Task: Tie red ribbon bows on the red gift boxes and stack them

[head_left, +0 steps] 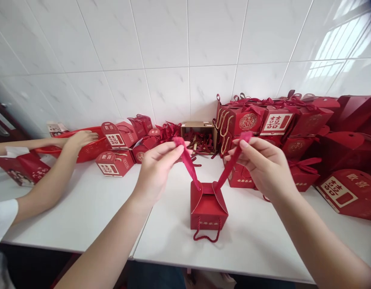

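A small red gift box (pixel 207 204) stands upright on the white table (pixel 170 237) in front of me, its top flaps folded inward and a red rope handle (pixel 207 239) hanging down its near side. A dark red ribbon (pixel 190 166) comes up from the top of the box in two ends. My left hand (pixel 158 166) pinches one end above and left of the box. The other end is pinched by my right hand (pixel 265 162), above and right of it. Both ends look stretched taut and spread apart in a V.
Stacked red gift boxes (pixel 275 122) fill the table's right side. A cardboard box (pixel 200 136) of ribbon pieces stands by the tiled wall, with several small boxes (pixel 114 164) left of it. At far left, a co-worker's hand (pixel 81 140) reaches into a red basket (pixel 96 152).
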`<move>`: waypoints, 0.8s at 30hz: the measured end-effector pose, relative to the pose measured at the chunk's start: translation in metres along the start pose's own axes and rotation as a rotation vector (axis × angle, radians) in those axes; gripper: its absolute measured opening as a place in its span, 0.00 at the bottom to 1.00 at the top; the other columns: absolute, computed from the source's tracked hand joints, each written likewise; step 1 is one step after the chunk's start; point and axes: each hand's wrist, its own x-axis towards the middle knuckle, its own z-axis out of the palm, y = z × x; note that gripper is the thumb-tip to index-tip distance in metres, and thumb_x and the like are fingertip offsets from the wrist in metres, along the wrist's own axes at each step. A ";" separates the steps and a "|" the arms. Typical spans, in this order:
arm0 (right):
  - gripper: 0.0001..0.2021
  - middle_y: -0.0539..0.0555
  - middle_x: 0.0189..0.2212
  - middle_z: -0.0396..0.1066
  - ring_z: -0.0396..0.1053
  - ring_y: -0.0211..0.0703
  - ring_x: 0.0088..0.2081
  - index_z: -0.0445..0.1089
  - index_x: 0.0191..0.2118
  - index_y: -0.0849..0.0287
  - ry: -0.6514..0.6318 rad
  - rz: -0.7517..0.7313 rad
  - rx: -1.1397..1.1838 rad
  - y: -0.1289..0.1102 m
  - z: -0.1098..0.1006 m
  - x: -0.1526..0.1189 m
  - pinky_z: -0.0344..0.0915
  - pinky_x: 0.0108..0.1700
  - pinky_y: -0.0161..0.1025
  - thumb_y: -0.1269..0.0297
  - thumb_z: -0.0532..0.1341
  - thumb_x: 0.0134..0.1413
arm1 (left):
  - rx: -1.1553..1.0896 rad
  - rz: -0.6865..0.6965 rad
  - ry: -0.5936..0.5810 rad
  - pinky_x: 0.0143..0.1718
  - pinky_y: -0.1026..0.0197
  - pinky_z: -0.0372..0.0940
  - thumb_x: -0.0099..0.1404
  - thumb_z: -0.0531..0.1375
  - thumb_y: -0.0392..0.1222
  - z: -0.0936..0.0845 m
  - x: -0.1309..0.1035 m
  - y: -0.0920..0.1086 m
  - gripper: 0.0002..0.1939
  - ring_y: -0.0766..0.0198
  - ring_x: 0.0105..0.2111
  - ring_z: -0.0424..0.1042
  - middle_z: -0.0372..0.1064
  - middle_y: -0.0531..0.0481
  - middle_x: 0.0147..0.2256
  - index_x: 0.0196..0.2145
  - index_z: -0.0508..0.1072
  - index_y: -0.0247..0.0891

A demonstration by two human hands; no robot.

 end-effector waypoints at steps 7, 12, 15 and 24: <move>0.05 0.48 0.27 0.74 0.74 0.38 0.30 0.73 0.35 0.56 -0.189 -0.014 0.019 -0.008 0.024 0.021 0.73 0.36 0.37 0.62 0.65 0.52 | 0.062 -0.045 -0.207 0.43 0.59 0.67 0.60 0.61 0.37 0.020 0.011 0.014 0.07 0.60 0.38 0.74 0.76 0.48 0.33 0.36 0.78 0.36; 0.03 0.48 0.28 0.74 0.74 0.36 0.30 0.74 0.34 0.57 -0.208 -0.036 0.022 -0.013 0.026 0.025 0.72 0.36 0.35 0.65 0.65 0.52 | 0.042 0.011 -0.201 0.44 0.60 0.67 0.60 0.61 0.37 0.025 0.020 0.020 0.06 0.61 0.39 0.74 0.76 0.49 0.33 0.34 0.78 0.37; 0.04 0.48 0.28 0.75 0.74 0.36 0.30 0.74 0.35 0.56 -0.220 -0.028 0.026 -0.015 0.027 0.026 0.73 0.36 0.36 0.64 0.64 0.53 | 0.002 0.021 -0.189 0.42 0.61 0.67 0.60 0.61 0.37 0.028 0.027 0.024 0.06 0.61 0.38 0.74 0.76 0.49 0.32 0.35 0.78 0.37; 0.05 0.49 0.34 0.76 0.74 0.38 0.37 0.75 0.35 0.54 -0.203 -0.131 -0.028 -0.016 0.026 0.028 0.71 0.42 0.37 0.65 0.66 0.51 | -0.022 0.014 -0.157 0.36 0.62 0.68 0.58 0.64 0.45 0.032 0.035 0.027 0.10 0.61 0.36 0.74 0.75 0.49 0.32 0.36 0.78 0.37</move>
